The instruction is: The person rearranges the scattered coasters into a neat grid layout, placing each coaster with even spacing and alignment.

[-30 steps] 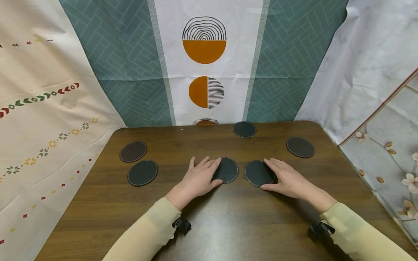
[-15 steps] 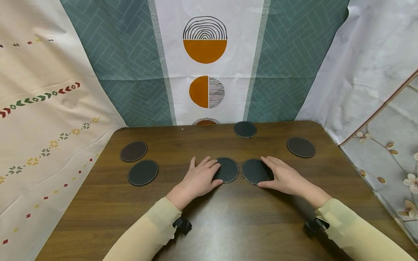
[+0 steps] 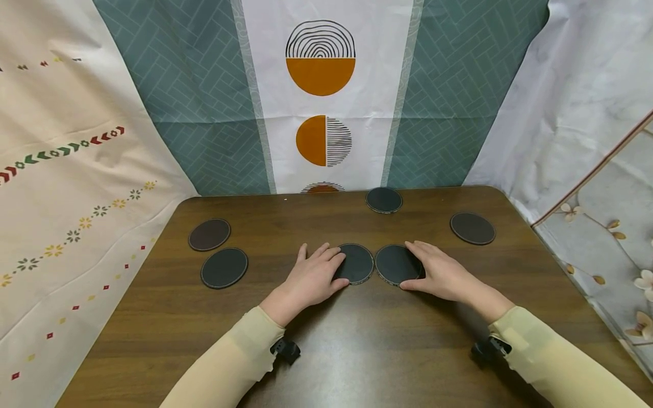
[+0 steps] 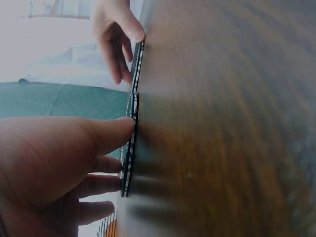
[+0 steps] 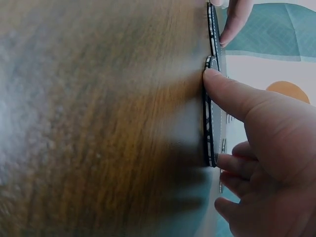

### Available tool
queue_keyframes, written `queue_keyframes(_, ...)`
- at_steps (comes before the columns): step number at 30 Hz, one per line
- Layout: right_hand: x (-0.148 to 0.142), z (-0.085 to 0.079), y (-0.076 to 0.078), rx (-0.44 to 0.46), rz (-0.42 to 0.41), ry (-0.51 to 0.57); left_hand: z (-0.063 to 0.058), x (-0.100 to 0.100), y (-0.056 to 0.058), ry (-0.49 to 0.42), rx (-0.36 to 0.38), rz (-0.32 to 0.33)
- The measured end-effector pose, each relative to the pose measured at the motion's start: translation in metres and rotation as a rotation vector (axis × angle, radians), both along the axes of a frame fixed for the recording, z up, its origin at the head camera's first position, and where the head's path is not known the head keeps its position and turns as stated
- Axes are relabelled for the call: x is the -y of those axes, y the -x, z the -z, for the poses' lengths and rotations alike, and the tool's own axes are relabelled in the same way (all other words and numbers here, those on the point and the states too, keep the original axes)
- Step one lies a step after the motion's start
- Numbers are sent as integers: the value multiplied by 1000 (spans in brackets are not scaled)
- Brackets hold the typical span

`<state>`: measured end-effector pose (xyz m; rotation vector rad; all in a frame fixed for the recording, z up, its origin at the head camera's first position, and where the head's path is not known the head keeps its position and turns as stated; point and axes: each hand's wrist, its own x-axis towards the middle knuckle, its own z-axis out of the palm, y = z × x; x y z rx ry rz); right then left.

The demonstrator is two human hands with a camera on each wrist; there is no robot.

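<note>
Two round black coasters with stitched rims lie flat, side by side, at the middle of the brown wooden table (image 3: 326,345). My left hand (image 3: 312,277) grips the left coaster (image 3: 359,264) by its left side, thumb on the near edge and fingertips at the far edge. Across from it, the right coaster (image 3: 394,264) is held the same way by my right hand (image 3: 440,273), from its right side. The rims of the two coasters appear to touch. In the left wrist view the thumb (image 4: 116,132) presses the coaster's edge; the right wrist view shows the other thumb (image 5: 229,91) likewise.
At the left lie a dark brown coaster (image 3: 210,234) and a black coaster (image 3: 224,268). Another black coaster (image 3: 384,200) sits at the back edge, and a dark brown one (image 3: 473,228) at the right. Patterned cloths (image 3: 204,102) hang around the table.
My right hand has slid the right coaster leftward and slightly away from me, closing the gap to the left coaster. The left hand and its coaster have stayed in place.
</note>
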<state>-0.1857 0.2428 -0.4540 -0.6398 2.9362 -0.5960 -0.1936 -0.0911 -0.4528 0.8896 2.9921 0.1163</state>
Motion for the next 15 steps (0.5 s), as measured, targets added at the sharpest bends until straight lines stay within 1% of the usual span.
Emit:
queue_keyframes(9,-2,0,7,29,-2,-7,1,0,0,1,-8,2)
queue_keyframes(15,0,-2,9,34,2,-4,-2,0,-1,6,-10,6)
